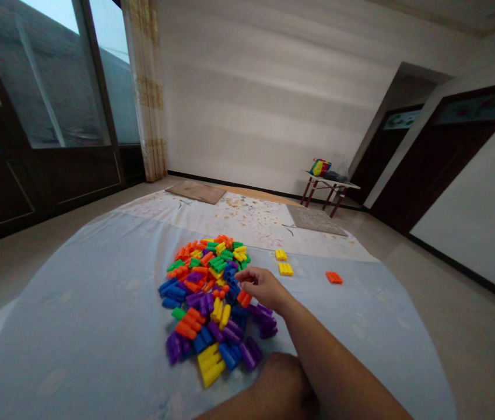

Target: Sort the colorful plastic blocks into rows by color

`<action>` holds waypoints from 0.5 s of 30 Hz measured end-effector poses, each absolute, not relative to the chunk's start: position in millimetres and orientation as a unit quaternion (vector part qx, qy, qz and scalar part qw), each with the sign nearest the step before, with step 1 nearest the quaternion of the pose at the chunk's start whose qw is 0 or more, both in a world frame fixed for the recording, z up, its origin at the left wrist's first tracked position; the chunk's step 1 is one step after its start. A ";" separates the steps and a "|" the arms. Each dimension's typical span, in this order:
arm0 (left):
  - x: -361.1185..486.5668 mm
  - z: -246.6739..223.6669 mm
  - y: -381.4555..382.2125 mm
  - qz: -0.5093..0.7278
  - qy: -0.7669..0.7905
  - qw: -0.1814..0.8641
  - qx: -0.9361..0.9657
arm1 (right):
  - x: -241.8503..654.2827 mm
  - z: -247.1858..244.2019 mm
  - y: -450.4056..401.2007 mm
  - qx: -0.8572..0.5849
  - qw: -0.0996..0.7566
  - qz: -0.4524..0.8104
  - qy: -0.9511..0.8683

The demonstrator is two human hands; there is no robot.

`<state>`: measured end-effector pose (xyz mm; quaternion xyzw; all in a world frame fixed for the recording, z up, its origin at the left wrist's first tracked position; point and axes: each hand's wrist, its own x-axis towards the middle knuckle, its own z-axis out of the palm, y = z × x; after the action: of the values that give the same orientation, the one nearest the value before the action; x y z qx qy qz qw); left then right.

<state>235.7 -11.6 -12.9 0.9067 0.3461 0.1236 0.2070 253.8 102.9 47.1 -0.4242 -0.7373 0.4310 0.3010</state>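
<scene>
A heap of plastic tube-like blocks in orange, green, blue, purple and yellow (pixel 212 359) lies on the cloth-covered table. My right hand (pixel 259 284) is over the heap's right edge, its thumb and fingers slightly apart, beside blue blocks (pixel 230 273) and just above an orange block (pixel 244 298). Nothing shows between its fingers. Near the front edge of the heap rests my left hand (pixel 284 379), close under the right forearm; its fingers are hidden. Two yellow blocks (pixel 281 255) (pixel 286 269) and one orange block (pixel 334 277) lie apart on the right.
The round table has a pale blue cloth (pixel 107 326) and a flowered white cloth (pixel 247 216). Two flat mats (pixel 197 191) (pixel 317 220) lie towards its far side. Beyond stands a small table (pixel 337 184) with a colourful bag (pixel 319 167).
</scene>
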 end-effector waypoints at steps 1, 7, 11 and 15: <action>233.5 -13.6 -11.3 0.122 0.347 0.201 0.908 | 258.1 43.3 103.8 -0.428 0.310 0.451 -0.719; 227.3 -11.2 -11.6 0.162 0.322 0.198 0.912 | 273.5 33.6 103.0 -0.454 0.319 0.459 -0.694; 228.1 -17.1 -11.7 0.162 0.325 0.203 0.909 | 269.6 46.0 97.4 -0.459 0.294 0.348 -0.763; 236.2 -24.4 -9.9 0.169 0.320 0.202 0.910 | 249.2 58.8 93.1 -0.415 0.248 0.214 -0.849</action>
<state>236.2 -9.9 -24.4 0.9102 0.3196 0.1691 0.2017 249.2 93.1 58.8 -0.4152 -0.8486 0.2140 0.2483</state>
